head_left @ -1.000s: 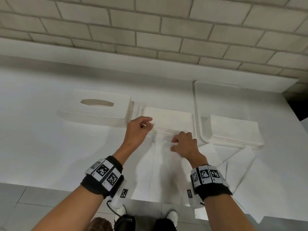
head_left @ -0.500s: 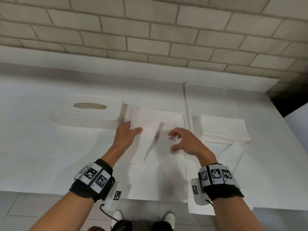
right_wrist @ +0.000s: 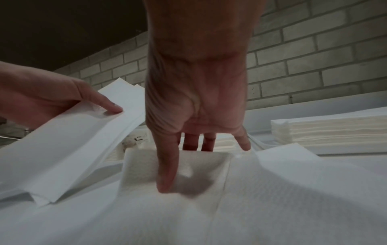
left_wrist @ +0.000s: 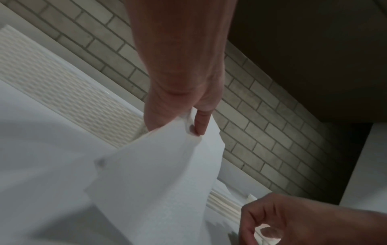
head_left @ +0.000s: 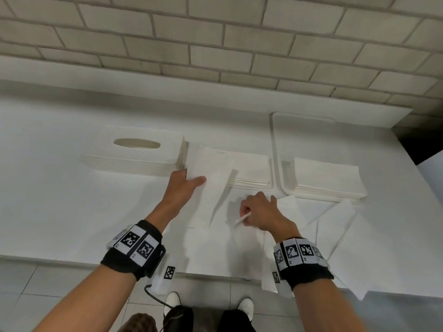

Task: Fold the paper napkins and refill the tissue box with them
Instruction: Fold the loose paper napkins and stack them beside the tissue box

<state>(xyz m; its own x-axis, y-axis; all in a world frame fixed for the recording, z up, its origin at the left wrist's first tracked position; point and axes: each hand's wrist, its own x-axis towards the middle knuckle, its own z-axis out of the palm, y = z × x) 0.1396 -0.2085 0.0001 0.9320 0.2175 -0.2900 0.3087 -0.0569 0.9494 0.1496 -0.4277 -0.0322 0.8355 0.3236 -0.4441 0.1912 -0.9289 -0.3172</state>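
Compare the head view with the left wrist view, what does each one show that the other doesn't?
Only the head view shows the tissue box's oval slot, the tray holding a napkin stack, and both wristbands.

Only the left wrist view shows the left hand's fingers curled behind the napkin's raised edge.

Both show the left hand gripping the folded napkin, the right hand, and the brick wall.

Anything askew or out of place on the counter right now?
Yes. Unfolded napkins lie fanned at odd angles near the front right, and some overhang the counter edge. The two folded stacks sit square. The tissue box sits level, nothing poking from its slot.
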